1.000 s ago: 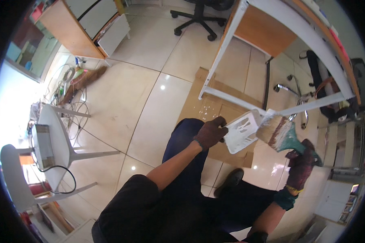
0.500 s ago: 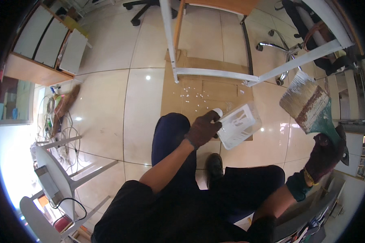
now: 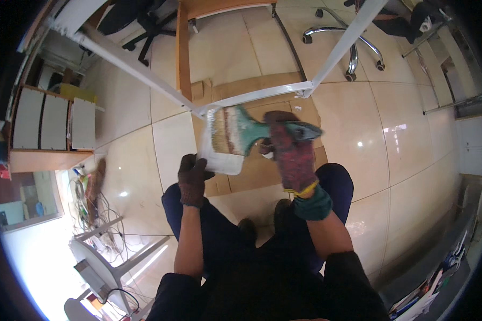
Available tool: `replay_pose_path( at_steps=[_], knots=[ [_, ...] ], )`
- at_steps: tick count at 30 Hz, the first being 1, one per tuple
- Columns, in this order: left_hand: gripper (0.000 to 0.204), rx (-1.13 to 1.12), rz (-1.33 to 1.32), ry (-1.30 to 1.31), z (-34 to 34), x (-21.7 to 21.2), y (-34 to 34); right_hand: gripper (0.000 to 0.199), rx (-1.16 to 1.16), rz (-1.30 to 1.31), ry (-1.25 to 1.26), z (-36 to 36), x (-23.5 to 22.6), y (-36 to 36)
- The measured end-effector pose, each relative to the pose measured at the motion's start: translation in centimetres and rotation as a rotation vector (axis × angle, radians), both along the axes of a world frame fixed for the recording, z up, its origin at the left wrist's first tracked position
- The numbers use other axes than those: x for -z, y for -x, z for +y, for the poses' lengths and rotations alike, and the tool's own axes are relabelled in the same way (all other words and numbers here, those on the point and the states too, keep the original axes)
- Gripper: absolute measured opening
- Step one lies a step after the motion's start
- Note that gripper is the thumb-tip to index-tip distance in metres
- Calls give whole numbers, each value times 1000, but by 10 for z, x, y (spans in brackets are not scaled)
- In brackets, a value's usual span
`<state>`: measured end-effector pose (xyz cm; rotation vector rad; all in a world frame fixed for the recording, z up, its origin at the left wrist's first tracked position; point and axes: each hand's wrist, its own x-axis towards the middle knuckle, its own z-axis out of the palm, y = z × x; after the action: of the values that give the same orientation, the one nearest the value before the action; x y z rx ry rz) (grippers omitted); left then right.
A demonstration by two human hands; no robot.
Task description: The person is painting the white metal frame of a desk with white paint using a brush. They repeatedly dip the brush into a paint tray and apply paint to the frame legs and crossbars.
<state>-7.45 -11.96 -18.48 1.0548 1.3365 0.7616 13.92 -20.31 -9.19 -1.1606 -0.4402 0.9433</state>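
My gloved right hand point(image 3: 290, 147) is closed around the green handle of a wide paintbrush point(image 3: 234, 130). The brush lies level, its bristles pointing left, over a white plastic tray point(image 3: 223, 163). My gloved left hand point(image 3: 193, 174) grips that tray by its near left edge. The brush covers much of the tray's inside, so I cannot tell whether the bristles touch it. Just past both stands a white metal frame point(image 3: 257, 95), its corner close to the brush tip. Cardboard point(image 3: 305, 113) lies on the floor underneath.
A chrome chair base point(image 3: 353, 56) and a black chair base point(image 3: 150, 35) stand beyond the frame. At the left are a cabinet point(image 3: 53, 128), tangled cables point(image 3: 99, 208) and a pale chair point(image 3: 93, 262). Loose items point(image 3: 434, 278) fill the lower right edge.
My right hand has brought the brush in from the far right to over the tray. The tray and my left hand have shifted left, and the whole view has turned.
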Motion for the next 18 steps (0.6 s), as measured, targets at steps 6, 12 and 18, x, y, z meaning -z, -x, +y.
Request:
replay_pose_path(
  at_steps=[6, 12, 18],
  knots=[
    [21, -145, 2, 1, 3, 15, 19, 20, -174, -148, -219, 28, 35, 6],
    [18, -196, 20, -40, 10, 5, 17, 15, -305, -427, -87, 53, 29, -11],
    [15, -129, 225, -64, 26, -20, 7, 28, -144, -490, -169, 74, 35, -16]
  ],
)
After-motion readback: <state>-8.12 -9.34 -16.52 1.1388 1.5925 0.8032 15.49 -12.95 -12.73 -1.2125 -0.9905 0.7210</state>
